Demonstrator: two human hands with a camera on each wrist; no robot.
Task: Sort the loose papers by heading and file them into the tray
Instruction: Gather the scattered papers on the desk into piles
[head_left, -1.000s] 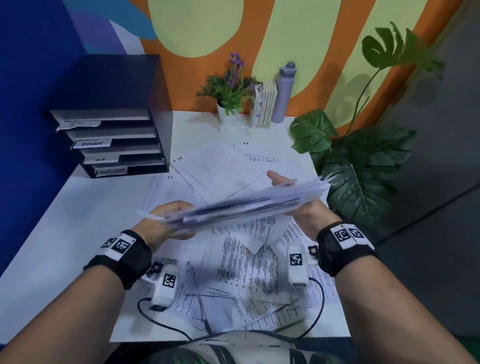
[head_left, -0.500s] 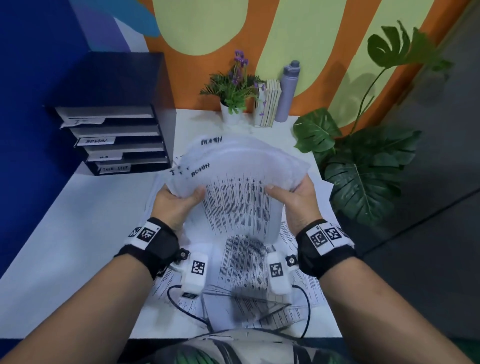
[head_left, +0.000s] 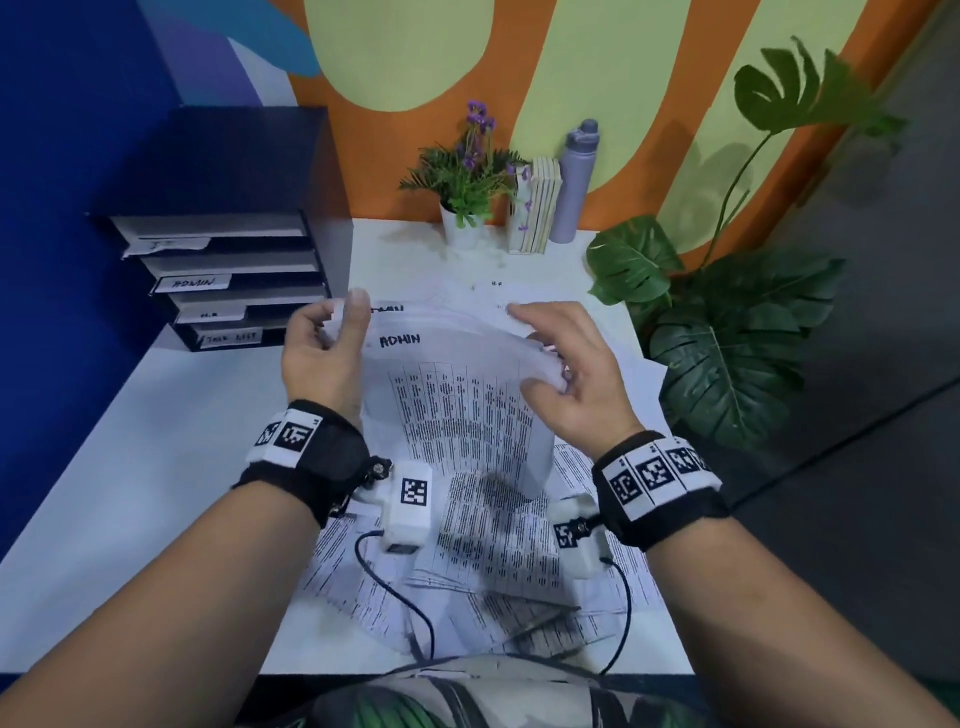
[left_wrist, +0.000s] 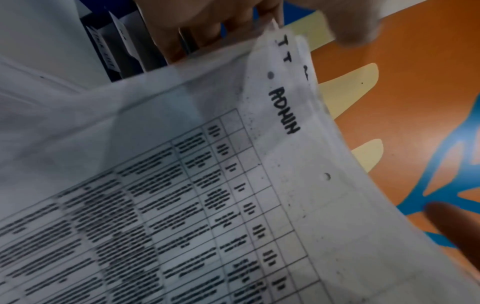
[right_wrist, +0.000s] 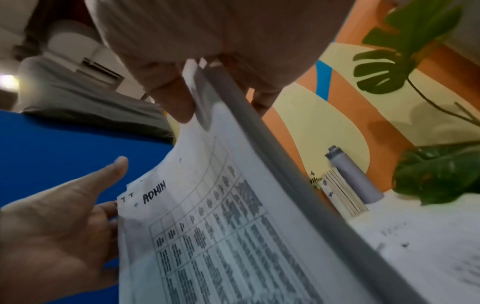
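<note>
Head view. A stack of papers (head_left: 457, 395) is held upright at frame centre above the white table (head_left: 156, 467). Its front sheet is headed "ADMIN"; a second "ADMIN" heading shows just behind it. The left hand (head_left: 324, 358) supports the stack's left edge, thumb raised; whether the fingers behind are curled cannot be told here. The right hand (head_left: 566, 374) grips the right edge, index finger extended over the top. The black filing tray (head_left: 322, 244) stands at upper left, its shelves labelled; "ADMIN" and "TASK LIST" are legible, and no filed sheets can be made out. Loose sheets (head_left: 493, 561) lie on the table at lower centre, others (head_left: 488, 286) behind the stack.

Left wrist view. The stack fills the frame. "ADMIN" and, behind it, "T T" headings appear at upper right, so the stack is judged still mixed. Blurred fingers (left_wrist: 182, 37) show beyond the top edge.

Right wrist view. The right thumb (right_wrist: 168, 92) and fingers pinch the stack's edge at upper centre. The left hand, lower left, lies flat and outstretched beside the sheets.

Assessment: papers gathered; sorting in hand; filing outstanding.
</note>
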